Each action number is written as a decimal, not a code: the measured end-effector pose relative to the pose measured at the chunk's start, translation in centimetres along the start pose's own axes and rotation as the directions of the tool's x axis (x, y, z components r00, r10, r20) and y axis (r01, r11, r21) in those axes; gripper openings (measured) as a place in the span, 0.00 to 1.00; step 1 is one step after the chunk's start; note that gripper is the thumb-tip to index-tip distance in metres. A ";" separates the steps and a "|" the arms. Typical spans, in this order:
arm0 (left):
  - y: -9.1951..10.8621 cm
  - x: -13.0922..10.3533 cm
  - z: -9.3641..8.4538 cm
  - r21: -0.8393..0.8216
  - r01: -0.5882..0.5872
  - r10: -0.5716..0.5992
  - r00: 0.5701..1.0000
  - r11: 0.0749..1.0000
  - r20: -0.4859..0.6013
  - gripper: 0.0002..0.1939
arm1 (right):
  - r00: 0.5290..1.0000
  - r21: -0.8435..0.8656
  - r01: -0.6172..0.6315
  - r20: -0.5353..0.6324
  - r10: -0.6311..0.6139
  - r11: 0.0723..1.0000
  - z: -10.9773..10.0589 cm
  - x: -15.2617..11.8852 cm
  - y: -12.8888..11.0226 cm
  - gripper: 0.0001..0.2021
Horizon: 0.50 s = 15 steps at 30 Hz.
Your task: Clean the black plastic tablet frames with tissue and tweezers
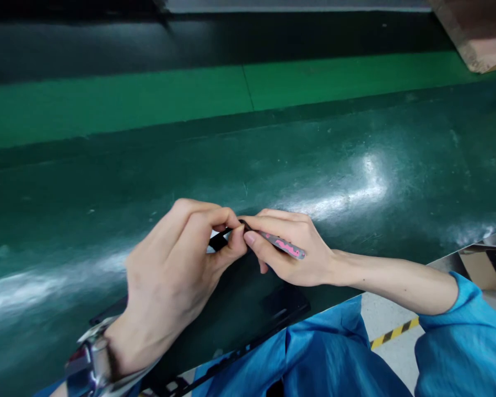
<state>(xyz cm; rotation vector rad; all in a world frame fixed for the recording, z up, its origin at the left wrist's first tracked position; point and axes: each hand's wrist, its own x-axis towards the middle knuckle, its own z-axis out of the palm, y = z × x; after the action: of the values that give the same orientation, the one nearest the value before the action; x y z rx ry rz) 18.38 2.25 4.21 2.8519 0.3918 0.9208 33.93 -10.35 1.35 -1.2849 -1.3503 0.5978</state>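
Close to the near edge of the green work surface, both my hands meet fingertip to fingertip. My left hand (pixel 176 267) is closed in a pinch on a small dark piece (pixel 218 241), mostly hidden behind the fingers; I cannot make out what kind of part it is. Between the thumb and fingers of my right hand (pixel 306 248) lies a slim pair of tweezers (pixel 287 247), dark grey with worn pink patches. The tips of the tweezers reach the left fingertips, and whether they grip anything is hidden.
A brighter green strip (pixel 314 82) runs along the back of the surface. At the back right stands a brown cardboard-like piece (pixel 475 44). Dark flat shapes (pixel 285 306) lie by the near edge below my hands. Yellow-black tape (pixel 394 332) marks the floor.
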 end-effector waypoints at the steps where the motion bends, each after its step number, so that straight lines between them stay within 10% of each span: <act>1: -0.1 -0.1 0.1 -0.012 0.002 -0.002 1.000 1.000 -0.005 0.05 | 1.000 0.005 -0.001 -0.004 0.001 1.000 0.0 0.0 0.0 0.13; 15: -0.5 -1.2 0.2 -0.138 0.120 -0.125 0.992 0.983 -0.029 0.04 | 0.998 0.042 -0.057 0.003 0.057 0.998 0.4 -0.4 0.5 0.18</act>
<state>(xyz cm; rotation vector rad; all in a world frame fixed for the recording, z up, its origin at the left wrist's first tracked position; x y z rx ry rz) 17.39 2.37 3.30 2.6586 0.4839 0.9409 33.65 -10.40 0.65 -1.2924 -1.3002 0.6635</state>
